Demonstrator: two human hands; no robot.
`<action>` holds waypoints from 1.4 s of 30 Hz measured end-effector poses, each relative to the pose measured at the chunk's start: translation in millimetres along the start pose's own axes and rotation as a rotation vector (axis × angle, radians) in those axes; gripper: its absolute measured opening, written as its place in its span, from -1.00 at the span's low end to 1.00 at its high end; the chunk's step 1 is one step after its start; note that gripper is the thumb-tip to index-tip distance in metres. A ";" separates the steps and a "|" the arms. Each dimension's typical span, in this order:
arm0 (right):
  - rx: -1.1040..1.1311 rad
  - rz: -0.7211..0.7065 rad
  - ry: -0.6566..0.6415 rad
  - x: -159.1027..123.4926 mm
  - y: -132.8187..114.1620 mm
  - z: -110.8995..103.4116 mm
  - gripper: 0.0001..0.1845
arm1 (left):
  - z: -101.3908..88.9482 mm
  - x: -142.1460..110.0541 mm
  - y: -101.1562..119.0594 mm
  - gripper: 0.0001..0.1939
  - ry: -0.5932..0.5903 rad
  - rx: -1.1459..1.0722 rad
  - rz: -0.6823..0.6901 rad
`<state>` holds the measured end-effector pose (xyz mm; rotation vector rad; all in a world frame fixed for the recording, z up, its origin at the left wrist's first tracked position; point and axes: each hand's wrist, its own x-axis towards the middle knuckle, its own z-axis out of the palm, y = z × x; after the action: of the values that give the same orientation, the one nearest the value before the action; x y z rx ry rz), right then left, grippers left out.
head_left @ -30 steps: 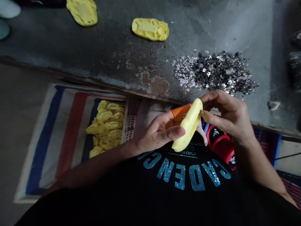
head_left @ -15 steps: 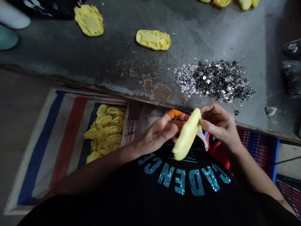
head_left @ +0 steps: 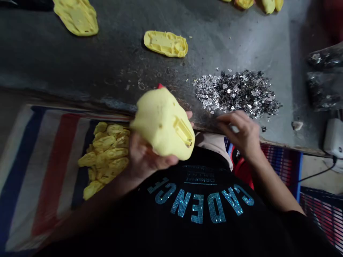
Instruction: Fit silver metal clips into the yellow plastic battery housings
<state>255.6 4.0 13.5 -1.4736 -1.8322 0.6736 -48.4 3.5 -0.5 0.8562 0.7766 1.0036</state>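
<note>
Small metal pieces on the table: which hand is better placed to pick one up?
Probably the right hand: its fingers are beside the metal pile, while the left hand holds the yellow shell.

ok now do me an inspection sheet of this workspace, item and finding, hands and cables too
surface: dark table, scuffed near the front edge
job's things: yellow shell in hand; metal bits heaped on the table
clutter: yellow crumbs, a white lump, clear bags at right
left hand: holds the shell
right hand: beside the bits, fingers bent; blurred, grip unclear
cables: black cable from the white box
surroundings: yellow pieces piled on a striped sheet; blue crate below the table edge
</note>
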 end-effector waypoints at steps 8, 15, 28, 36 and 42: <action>-0.682 -0.104 0.063 31.5 48.6 -17.8 -0.81 | 26.1 13.2 -1.6 -0.08 0.053 -0.165 -0.013; -0.200 -0.213 -0.006 7.4 5.0 -35.3 -0.96 | 40.8 19.6 -11.6 -0.28 -0.140 -0.333 -0.222; -0.269 -0.622 -0.137 2.2 -43.8 -47.2 -0.84 | 60.8 14.5 -19.9 -0.21 -0.322 -0.420 -0.379; -0.443 -0.631 -0.197 -4.8 -53.4 -53.6 -0.86 | 64.1 10.0 -22.1 -0.20 -0.311 -0.394 -0.383; -0.428 -0.624 -0.170 -9.0 -51.5 -51.1 -0.79 | 63.8 10.1 -25.7 -0.22 -0.347 -0.394 -0.375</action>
<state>264.3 -17.4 82.9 -0.9962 -2.5108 0.0993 19.7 -9.8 4.2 0.4971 0.4007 0.6198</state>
